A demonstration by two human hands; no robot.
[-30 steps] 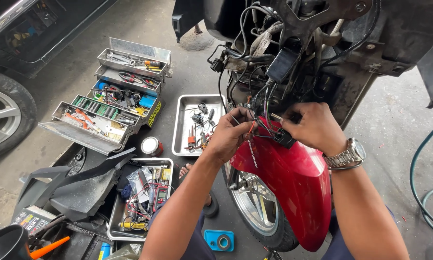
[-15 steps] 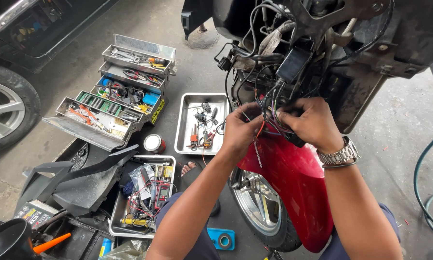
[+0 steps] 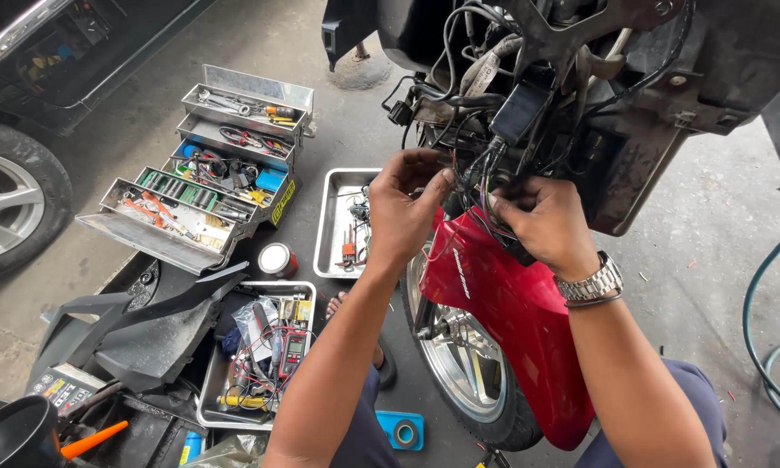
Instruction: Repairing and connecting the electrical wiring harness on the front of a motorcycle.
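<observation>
A motorbike with its front panels off shows a tangle of black wires (image 3: pixel 494 95) above a red front mudguard (image 3: pixel 502 303) and the front wheel (image 3: pixel 463 364). My left hand (image 3: pixel 407 208) pinches thin wires of that bundle just above the mudguard. My right hand (image 3: pixel 541 221), with a metal watch on its wrist, grips the same bundle from the right side. Both hands are close together, fingers closed on the wires.
An open tiered metal toolbox (image 3: pixel 208 165) stands at the left. A steel tray (image 3: pixel 338 225) with small tools lies beside the wheel, another tray (image 3: pixel 264 355) holds a red multimeter. A car wheel (image 3: pixel 8 204), black body panels (image 3: pixel 138 325), a green hose (image 3: pixel 767 347) surround me.
The view has shifted so the bike's wiring sits lower and nearer. Both hands have stayed on the wire bundle, with the left fingers moving slightly up along the wires.
</observation>
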